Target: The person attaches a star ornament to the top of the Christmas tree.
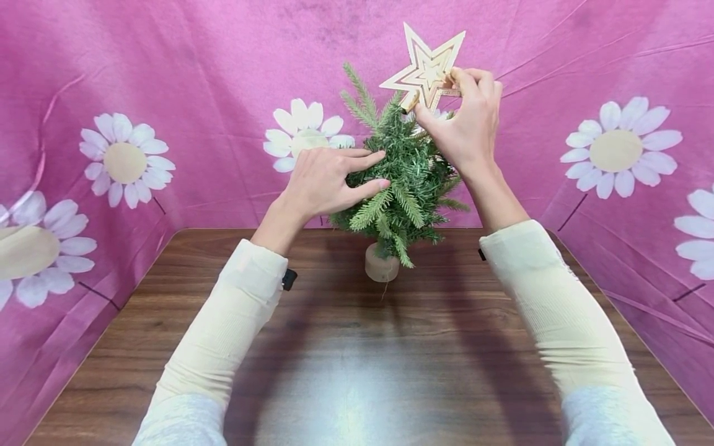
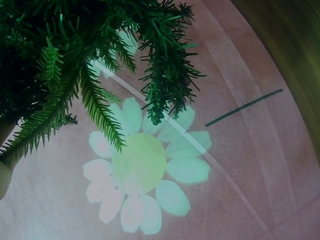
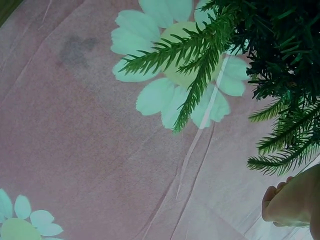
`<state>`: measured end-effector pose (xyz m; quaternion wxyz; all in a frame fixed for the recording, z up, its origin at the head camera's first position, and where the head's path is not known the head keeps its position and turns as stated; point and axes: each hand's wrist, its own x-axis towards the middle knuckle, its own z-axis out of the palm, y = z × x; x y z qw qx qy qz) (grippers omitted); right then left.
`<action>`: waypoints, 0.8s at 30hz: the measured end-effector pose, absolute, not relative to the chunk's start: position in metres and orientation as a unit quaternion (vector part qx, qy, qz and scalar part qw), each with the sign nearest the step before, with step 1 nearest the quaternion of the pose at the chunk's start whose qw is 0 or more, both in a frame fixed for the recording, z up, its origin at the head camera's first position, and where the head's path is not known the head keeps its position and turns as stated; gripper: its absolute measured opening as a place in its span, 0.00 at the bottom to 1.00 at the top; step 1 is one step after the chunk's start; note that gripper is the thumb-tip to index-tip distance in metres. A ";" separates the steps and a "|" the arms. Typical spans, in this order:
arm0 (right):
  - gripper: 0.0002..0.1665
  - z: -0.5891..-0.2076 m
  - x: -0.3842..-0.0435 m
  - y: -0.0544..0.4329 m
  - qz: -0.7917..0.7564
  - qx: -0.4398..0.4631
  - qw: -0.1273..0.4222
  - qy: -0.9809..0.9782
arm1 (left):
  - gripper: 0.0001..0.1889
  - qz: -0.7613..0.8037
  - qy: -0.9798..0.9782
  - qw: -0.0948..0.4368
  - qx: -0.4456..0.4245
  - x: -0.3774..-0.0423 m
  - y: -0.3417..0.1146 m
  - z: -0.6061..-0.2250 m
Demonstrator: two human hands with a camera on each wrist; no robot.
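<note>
A small green artificial tree (image 1: pixel 409 155) stands on a round, pale wooden base (image 1: pixel 382 263) near the back of the table. Above its top, tilted, is a gold star tree topper (image 1: pixel 432 65) with nested star outlines; its short gold tube sits right at the top branches. My right hand (image 1: pixel 468 118) pinches the star low on its right side. From the left, my left hand (image 1: pixel 329 176) touches the upper branches, its thumb and forefinger stretched out over the needles. Branches (image 2: pixel 95 80) fill the top of the left wrist view; part of the right hand (image 3: pixel 292 200) shows in its own view.
The brown wood-grain table (image 1: pixel 346 347) reaches toward me, with a bright glare spot on it. A pink cloth (image 1: pixel 223 74) printed with white daisies hangs round the back and both sides, close behind the tree. A thin strand trails from the base.
</note>
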<state>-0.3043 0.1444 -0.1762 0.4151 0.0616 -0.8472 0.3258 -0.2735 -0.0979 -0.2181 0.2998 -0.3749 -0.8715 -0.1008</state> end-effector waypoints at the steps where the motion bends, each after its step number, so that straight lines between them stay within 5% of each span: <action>1: 0.39 -0.176 -0.304 0.144 0.326 0.060 0.415 -0.847 | 0.30 -0.101 -0.871 0.300 -0.375 -0.273 -0.098 -0.218; 12: 0.38 -0.178 -0.302 0.141 0.332 0.072 0.401 -0.851 | 0.30 -0.093 -0.871 0.299 -0.378 -0.273 -0.098 -0.219; 24: 0.40 -0.179 -0.298 0.141 0.317 0.123 0.443 -0.829 | 0.30 -0.089 -0.869 0.305 -0.379 -0.272 -0.098 -0.218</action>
